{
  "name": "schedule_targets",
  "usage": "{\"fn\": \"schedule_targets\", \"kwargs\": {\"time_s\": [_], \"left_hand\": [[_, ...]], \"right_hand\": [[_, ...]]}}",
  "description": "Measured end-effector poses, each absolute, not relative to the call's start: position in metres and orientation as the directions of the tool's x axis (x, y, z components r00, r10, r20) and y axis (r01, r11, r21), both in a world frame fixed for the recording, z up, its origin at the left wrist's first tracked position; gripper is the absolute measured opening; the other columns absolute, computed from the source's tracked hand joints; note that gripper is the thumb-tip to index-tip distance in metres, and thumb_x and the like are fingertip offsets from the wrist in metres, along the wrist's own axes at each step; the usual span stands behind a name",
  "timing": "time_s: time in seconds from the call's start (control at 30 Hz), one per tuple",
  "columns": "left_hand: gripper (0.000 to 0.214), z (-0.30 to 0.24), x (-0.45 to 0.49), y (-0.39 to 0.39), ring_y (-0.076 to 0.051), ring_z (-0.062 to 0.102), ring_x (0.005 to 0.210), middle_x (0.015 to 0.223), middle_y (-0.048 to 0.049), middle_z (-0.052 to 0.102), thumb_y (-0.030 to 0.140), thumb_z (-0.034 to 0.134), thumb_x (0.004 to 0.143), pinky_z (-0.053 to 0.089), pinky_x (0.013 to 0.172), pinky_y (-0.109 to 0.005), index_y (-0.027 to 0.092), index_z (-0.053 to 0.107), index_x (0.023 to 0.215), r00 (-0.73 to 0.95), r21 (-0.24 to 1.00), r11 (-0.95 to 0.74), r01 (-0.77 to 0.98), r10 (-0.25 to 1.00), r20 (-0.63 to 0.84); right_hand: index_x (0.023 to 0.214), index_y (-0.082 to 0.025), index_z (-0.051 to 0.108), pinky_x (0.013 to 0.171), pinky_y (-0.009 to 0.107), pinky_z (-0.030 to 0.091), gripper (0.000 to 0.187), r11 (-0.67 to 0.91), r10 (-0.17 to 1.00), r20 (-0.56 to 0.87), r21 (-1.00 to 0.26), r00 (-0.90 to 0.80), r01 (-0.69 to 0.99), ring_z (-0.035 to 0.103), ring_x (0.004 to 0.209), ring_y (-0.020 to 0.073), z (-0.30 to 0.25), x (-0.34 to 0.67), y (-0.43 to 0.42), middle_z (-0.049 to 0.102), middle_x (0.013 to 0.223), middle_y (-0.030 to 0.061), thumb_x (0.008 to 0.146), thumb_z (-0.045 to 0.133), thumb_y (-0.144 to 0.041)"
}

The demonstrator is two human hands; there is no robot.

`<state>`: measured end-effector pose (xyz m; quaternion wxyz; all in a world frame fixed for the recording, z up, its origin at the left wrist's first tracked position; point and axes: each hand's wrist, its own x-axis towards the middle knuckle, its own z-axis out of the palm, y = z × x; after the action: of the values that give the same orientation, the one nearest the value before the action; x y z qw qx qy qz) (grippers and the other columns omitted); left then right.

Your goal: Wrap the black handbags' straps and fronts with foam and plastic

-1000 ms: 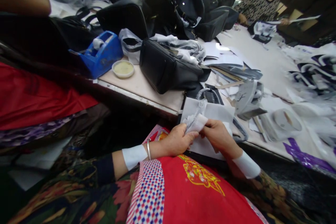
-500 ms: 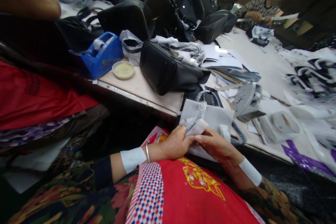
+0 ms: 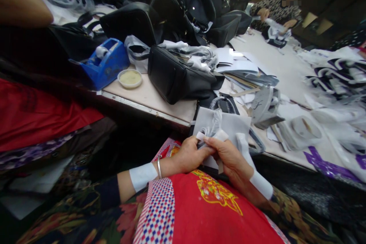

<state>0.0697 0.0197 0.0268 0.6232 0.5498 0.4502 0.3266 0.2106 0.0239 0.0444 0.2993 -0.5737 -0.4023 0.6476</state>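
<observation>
At the table's front edge a black bag [image 3: 194,120] lies against my lap, a white sheet [image 3: 236,120] over it. One of its handles [image 3: 216,120] is wrapped in clear plastic. My left hand [image 3: 188,155] is closed around the lower part of this handle. White wrapping paper [image 3: 221,135] surrounds the handle between my hands. My right hand [image 3: 233,158] is closed, thumb and fingers pinching the paper beside my left thumb. Another white wrapped piece [image 3: 243,146] lies just right of my right hand. The fingers' undersides are hidden.
Left on the table [image 3: 174,110] stand a blue tape dispenser [image 3: 107,63] and a tub of pale paste [image 3: 130,79]. A black handbag [image 3: 168,72] lies behind my hands. A grey dispenser [image 3: 265,105] and tape rolls [image 3: 303,131] sit right. A person [image 3: 274,15] works across.
My right hand has turned inward and its thumb now presses the white paper against the handle. My left hand keeps its hold. The person across has brought their hands down to a wrapped item.
</observation>
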Motion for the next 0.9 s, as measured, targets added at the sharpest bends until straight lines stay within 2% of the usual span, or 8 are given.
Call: {"fn": "schedule_targets", "kwargs": {"time_s": [0.07,0.13,0.27,0.37,0.43,0.53,0.67,0.9], "left_hand": [[0.025,0.029,0.071,0.019,-0.014,0.055,0.063,0.07,-0.0003,0.064,0.038,0.065,0.087,0.044,0.059,-0.024,0.014,0.07,0.09,0.369,0.974,0.211,0.084,0.901,-0.227],[0.028,0.03,0.071,0.019,-0.013,0.054,0.061,0.068,-0.0004,0.063,0.041,0.063,0.089,0.042,0.057,-0.024,0.014,0.07,0.084,0.367,0.969,0.231,0.088,0.897,-0.247],[0.036,0.024,0.07,0.019,-0.013,0.054,0.059,0.068,-0.0011,0.063,0.046,0.057,0.092,0.041,0.054,-0.023,0.014,0.069,0.081,0.363,0.967,0.226,0.117,0.897,-0.253],[0.036,0.015,0.068,0.02,-0.014,0.055,0.056,0.066,0.0,0.062,0.049,0.057,0.091,0.041,0.051,-0.024,0.015,0.069,0.088,0.371,0.957,0.256,0.137,0.882,-0.289],[0.037,0.008,0.068,0.02,-0.014,0.056,0.055,0.064,0.001,0.062,0.052,0.06,0.089,0.042,0.05,-0.024,0.016,0.068,0.092,0.368,0.951,0.276,0.139,0.877,-0.308],[0.039,0.003,0.069,0.02,-0.014,0.056,0.054,0.063,0.0015,0.062,0.056,0.061,0.087,0.041,0.05,-0.024,0.017,0.065,0.09,0.391,0.948,0.292,0.124,0.864,-0.317],[0.042,0.003,0.07,0.019,-0.013,0.054,0.053,0.063,0.0017,0.061,0.06,0.06,0.087,0.038,0.048,-0.023,0.018,0.061,0.089,0.396,0.939,0.331,0.096,0.853,-0.341],[0.045,0.003,0.069,0.02,-0.011,0.05,0.051,0.061,0.0033,0.057,0.061,0.06,0.086,0.04,0.048,-0.022,0.017,0.063,0.092,0.4,0.927,0.374,0.022,0.847,-0.351]], "right_hand": [[0.097,-0.018,0.066,0.068,0.034,0.056,0.037,-0.538,0.837,-0.534,-0.843,-0.117,0.003,0.068,0.073,0.0224,0.045,0.213,0.027,0.072,0.082,0.0053,0.072,0.074,-0.044],[0.099,-0.018,0.066,0.071,0.033,0.055,0.037,-0.516,0.85,-0.514,-0.856,-0.114,0.007,0.067,0.079,0.0226,0.045,0.216,0.029,0.071,0.082,0.0043,0.072,0.077,-0.042],[0.092,-0.017,0.066,0.06,0.028,0.048,0.036,-0.411,0.867,-0.458,-0.88,-0.197,0.237,0.061,0.067,0.0174,0.047,0.233,0.031,0.065,0.071,0.0015,0.08,0.072,-0.051],[0.099,-0.017,0.066,0.056,0.025,0.044,0.038,-0.372,0.815,-0.477,-0.866,-0.329,0.334,0.057,0.062,0.0143,0.055,0.253,0.029,0.066,0.072,0.0006,0.081,0.073,-0.05],[0.101,-0.017,0.068,0.053,0.024,0.041,0.037,-0.381,0.784,-0.518,-0.837,-0.342,0.392,0.055,0.057,0.013,0.062,0.263,0.028,0.064,0.066,-0.0007,0.082,0.072,-0.048],[0.084,-0.016,0.07,0.049,0.023,0.035,0.035,-0.366,0.807,-0.528,-0.799,-0.265,0.476,0.046,0.047,0.0105,0.065,0.269,0.026,0.055,0.052,-0.0029,0.084,0.064,-0.05],[0.072,-0.017,0.068,0.047,0.023,0.034,0.032,-0.326,0.832,-0.495,-0.801,-0.249,0.503,0.044,0.045,0.0099,0.061,0.264,0.031,0.052,0.05,-0.0036,0.083,0.062,-0.046],[0.084,-0.016,0.073,0.045,0.023,0.037,0.029,-0.245,0.821,-0.473,-0.799,-0.321,0.549,0.048,0.044,0.0099,0.057,0.263,0.038,0.06,0.058,-0.0016,0.086,0.058,-0.041]]}}
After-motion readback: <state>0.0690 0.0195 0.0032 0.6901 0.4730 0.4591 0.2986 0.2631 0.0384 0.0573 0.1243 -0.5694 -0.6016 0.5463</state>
